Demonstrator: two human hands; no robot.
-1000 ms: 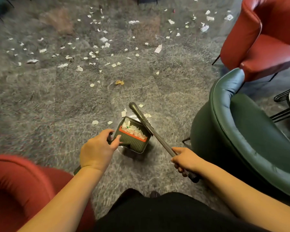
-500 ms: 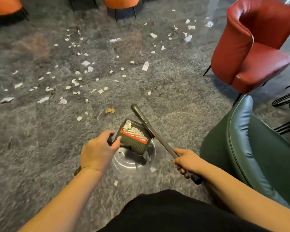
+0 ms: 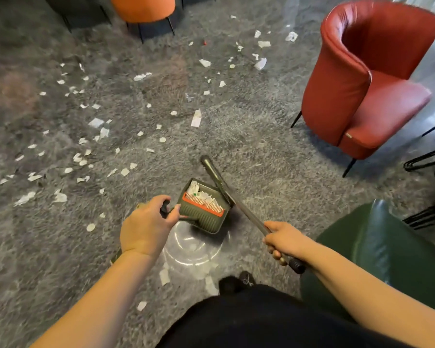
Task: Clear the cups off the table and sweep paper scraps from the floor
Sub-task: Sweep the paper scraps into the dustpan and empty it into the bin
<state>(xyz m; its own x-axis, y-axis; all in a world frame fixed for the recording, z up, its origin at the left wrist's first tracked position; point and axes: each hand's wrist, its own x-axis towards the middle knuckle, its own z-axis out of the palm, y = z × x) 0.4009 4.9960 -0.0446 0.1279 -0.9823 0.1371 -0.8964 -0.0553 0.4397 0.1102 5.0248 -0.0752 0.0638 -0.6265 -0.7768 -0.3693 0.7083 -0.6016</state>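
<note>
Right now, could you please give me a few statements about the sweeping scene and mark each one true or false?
1. The left hand grips the dustpan handle. True.
2. The dustpan is empty. False: paper scraps lie inside it.
3. The right hand holds the broom handle. True.
4. The carpet is swept clean. False: many paper scraps are scattered over it.
5. The red armchair lies tipped over. False: it stands upright.

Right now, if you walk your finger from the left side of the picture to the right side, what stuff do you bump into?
Paper scraps → left hand → dustpan → broom handle → right hand → red armchair.
</note>
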